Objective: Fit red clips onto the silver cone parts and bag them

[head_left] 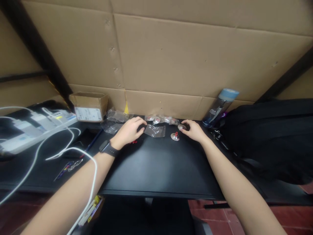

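My right hand pinches a small shiny round disc between thumb and fingertips at the back of the black desk. Just in front lies a similar silvery disc with a red piece standing on it. My left hand, a dark watch on its wrist, hovers over the desk with thumb and fingers apart. Beside its fingertips a clear plastic bag lies flat. A small red piece shows partly under the left hand. Several wrapped discs line the back edge.
Crumpled clear bags and a cardboard box stand at the back left. A power strip with white cables is farther left, scissors nearer. A water bottle and black backpack are at right.
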### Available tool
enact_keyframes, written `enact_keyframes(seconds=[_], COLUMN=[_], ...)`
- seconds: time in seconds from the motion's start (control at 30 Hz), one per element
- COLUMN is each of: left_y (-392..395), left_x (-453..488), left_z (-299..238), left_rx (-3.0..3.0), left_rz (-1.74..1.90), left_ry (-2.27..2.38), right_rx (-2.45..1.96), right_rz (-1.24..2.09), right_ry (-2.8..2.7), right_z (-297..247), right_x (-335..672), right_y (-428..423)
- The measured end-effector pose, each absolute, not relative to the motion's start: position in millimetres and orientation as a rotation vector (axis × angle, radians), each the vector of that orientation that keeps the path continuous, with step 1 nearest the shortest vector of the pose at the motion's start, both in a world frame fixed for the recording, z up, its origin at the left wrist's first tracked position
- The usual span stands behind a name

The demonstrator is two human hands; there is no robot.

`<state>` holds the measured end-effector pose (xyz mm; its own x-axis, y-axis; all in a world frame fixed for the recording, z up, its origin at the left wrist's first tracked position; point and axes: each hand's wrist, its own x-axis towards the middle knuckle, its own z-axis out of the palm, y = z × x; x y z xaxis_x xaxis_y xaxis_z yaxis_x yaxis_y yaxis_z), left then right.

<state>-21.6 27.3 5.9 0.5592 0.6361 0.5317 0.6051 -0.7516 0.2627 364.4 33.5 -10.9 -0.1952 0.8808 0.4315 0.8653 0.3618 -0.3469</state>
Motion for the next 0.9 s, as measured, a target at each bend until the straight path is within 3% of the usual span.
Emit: enact_keyframes(seconds=[0.17, 0.57, 0.77, 0.9], left_y=[44, 51, 52, 55], left_x=[-41, -54, -72, -76], left_z=[2, 7, 13, 8], left_rx=[2.689, 2.608, 2.59, 2.559], left_rz=[0.945, 0.969, 0.556, 0.472], left_ry=[1.21, 1.241, 1.044, 0.995], right_rx=[-1.507, -1.486, -1.387, -1.302], right_rz=[0.223, 0.236, 0.194, 0.217], right_ry=[-1.97, -1.948, -1.856, -1.814], right_z=[-26, -25, -12, -7], right_x=[368, 371, 364, 353], right_y=[42, 44, 38, 34])
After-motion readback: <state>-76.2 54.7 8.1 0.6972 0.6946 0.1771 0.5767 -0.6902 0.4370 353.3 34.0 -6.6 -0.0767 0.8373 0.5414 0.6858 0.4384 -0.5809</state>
